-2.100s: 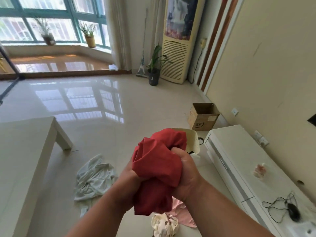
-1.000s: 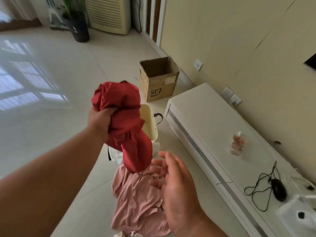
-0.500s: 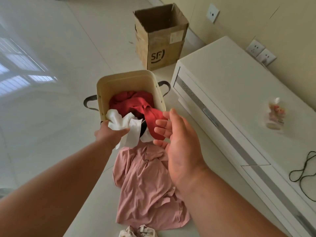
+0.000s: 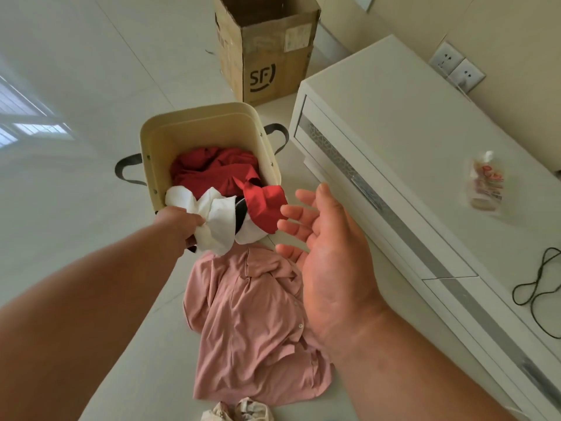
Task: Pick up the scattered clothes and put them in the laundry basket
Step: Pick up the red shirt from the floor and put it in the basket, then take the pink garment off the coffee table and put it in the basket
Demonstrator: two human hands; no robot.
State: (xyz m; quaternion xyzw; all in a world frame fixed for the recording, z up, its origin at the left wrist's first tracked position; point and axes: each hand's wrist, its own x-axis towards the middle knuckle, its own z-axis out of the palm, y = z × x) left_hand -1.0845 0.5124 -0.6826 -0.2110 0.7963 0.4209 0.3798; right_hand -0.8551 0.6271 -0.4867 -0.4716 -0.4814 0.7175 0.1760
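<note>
A cream laundry basket [image 4: 194,123] with dark handles stands on the floor. A red garment [image 4: 221,171] lies inside it, one end hanging over the near rim. A white cloth [image 4: 218,217] drapes over that rim, and my left hand [image 4: 179,223] grips it at the basket's near left corner. My right hand [image 4: 328,256] hovers open, palm up, just right of the basket, holding nothing. A pink shirt [image 4: 252,329] is spread on the floor below the basket, between my arms. A crumpled cream cloth [image 4: 239,411] shows at the bottom edge.
An open cardboard box [image 4: 264,50] stands beyond the basket. A low white cabinet [image 4: 425,165] runs along the right wall, with a small plastic packet [image 4: 485,186] and a black cable [image 4: 540,293] on top. Glossy tiled floor [image 4: 76,117] lies to the left.
The red garment went from my left hand into the basket. My left hand then took hold of the white cloth at the rim. The view has tilted down and closer.
</note>
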